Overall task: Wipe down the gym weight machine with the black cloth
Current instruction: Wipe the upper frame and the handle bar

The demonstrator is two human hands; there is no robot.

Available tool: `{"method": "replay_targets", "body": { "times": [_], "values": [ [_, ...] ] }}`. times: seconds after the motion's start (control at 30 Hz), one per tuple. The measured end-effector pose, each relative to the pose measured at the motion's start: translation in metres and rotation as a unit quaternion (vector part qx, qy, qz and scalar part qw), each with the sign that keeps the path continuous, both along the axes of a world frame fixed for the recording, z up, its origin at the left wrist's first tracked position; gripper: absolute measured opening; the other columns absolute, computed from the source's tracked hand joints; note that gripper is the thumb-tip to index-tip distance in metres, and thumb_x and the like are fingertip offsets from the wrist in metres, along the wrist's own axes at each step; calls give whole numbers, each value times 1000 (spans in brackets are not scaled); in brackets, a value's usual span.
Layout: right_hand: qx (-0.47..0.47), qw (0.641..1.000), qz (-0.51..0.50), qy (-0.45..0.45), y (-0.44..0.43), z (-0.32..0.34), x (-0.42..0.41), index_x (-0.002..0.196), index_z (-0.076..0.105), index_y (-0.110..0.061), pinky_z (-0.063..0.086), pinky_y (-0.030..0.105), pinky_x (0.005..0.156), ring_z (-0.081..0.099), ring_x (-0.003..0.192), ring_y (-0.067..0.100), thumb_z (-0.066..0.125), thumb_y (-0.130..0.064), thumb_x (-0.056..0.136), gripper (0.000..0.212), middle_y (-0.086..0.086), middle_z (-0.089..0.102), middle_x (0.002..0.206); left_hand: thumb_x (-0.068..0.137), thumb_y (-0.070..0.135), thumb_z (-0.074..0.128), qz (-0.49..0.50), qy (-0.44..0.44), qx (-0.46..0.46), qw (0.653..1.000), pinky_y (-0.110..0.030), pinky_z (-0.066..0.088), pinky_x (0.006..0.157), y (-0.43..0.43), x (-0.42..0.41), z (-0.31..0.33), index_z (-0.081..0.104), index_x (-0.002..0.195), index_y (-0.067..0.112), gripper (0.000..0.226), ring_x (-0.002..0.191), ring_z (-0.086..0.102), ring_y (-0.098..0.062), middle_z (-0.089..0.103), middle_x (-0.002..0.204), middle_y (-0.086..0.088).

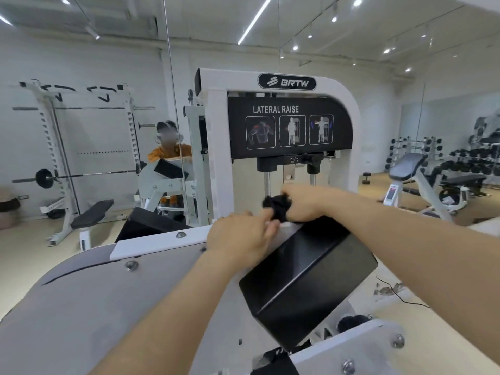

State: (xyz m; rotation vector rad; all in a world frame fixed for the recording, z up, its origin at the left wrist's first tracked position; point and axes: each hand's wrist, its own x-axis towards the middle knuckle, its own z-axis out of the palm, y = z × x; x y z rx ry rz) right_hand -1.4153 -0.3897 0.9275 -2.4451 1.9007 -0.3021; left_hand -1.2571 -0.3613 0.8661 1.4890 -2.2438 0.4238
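A white lateral raise machine [349, 109] with a black instruction panel stands straight ahead. Its white arm plate [113, 299] and a black pad [305, 277] fill the foreground. A bunched black cloth [277, 205] sits above the top edge of the pad. My right hand [304, 203] grips the cloth from the right. My left hand [243, 236] pinches the cloth's lower left edge with its fingertips. Both forearms reach in from the bottom.
A wall mirror behind the machine reflects a person in an orange top [169, 152]. A white squat rack with a barbell [67, 163] and a flat bench stands at left. An incline bench [416, 171] and dumbbell racks [476, 161] are at right.
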Motion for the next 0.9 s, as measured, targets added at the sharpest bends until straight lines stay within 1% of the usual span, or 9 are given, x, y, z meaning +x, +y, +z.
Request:
{"method": "replay_targets", "body": {
  "times": [0.1, 0.23, 0.3, 0.47, 0.53, 0.6, 0.7, 0.8, 0.9],
  "values": [
    [10, 996, 76, -41, 1, -7, 20, 92, 45, -18, 39, 30, 67, 52, 89, 24, 54, -12, 88, 11, -2, 51, 86, 101, 46, 30, 18, 91, 17, 996, -39, 43, 66, 0, 1, 1, 30, 117, 19, 31, 84, 61, -35, 66, 92, -8],
    [25, 999, 47, -12, -9, 6, -17, 71, 41, -23, 44, 32, 72, 53, 94, 28, 45, 0, 82, 26, 3, 55, 95, 101, 47, 24, 13, 24, -44, 999, -37, 41, 65, 6, 2, -6, 30, 122, 27, 30, 85, 62, -31, 67, 99, -2],
    [36, 999, 13, -28, -16, 6, -52, 70, 42, -22, 41, 31, 68, 50, 91, 26, 42, 5, 80, 29, 1, 53, 87, 102, 46, 18, 10, -2, -40, 999, -36, 39, 67, 5, 1, -6, 34, 123, 32, 30, 89, 59, -27, 63, 105, 1],
    [35, 974, -2, -222, -20, -22, -100, 92, 59, -22, 36, 26, 55, 44, 73, 21, 38, 13, 88, 41, 4, 55, 84, 99, 35, 32, 4, 73, 28, 997, -38, 48, 79, -6, -17, 7, 47, 114, 28, 23, 93, 54, -21, 60, 107, 1],
    [0, 977, -3, -211, -17, -32, -110, 111, 58, -22, 36, 10, 52, 46, 81, 18, 40, 12, 90, 43, -1, 55, 95, 99, 35, 34, -28, 71, 62, 995, -37, 47, 82, -14, -40, 12, 53, 117, 28, 27, 99, 56, -21, 62, 113, 3],
    [-13, 980, -26, -198, -13, -49, -128, 123, 58, -21, 37, 5, 60, 49, 92, 17, 45, 10, 91, 46, -3, 55, 101, 100, 39, 32, -55, 71, 108, 990, -37, 47, 86, -22, -60, 16, 57, 114, 31, 30, 102, 57, -22, 64, 113, 6],
    [-24, 956, -118, -266, -12, -71, -165, 108, 70, -12, 47, 30, 73, 58, 94, 25, 40, 8, 89, 41, 8, 69, 100, 101, 40, 30, -47, 99, 144, 984, -35, 47, 85, -37, -75, 21, 60, 97, 19, 36, 96, 58, -23, 67, 100, 3],
    [-78, 865, -67, -491, -15, -53, -152, 90, 70, -14, 55, 35, 76, 63, 90, 29, 41, 11, 90, 38, 12, 70, 89, 103, 42, 29, -36, 143, 185, 972, -30, 36, 80, -41, -83, 28, 57, 95, 18, 38, 100, 53, -20, 62, 106, 0],
    [-31, 920, 66, -384, -15, -30, -102, 110, 66, -2, 47, 24, 71, 62, 90, 24, 49, 4, 94, 25, 17, 68, 103, 104, 34, 29, -40, 192, 211, 958, -27, 35, 82, -38, -87, 35, 61, 107, 11, 40, 106, 52, -19, 60, 122, -8]
  ]
}}
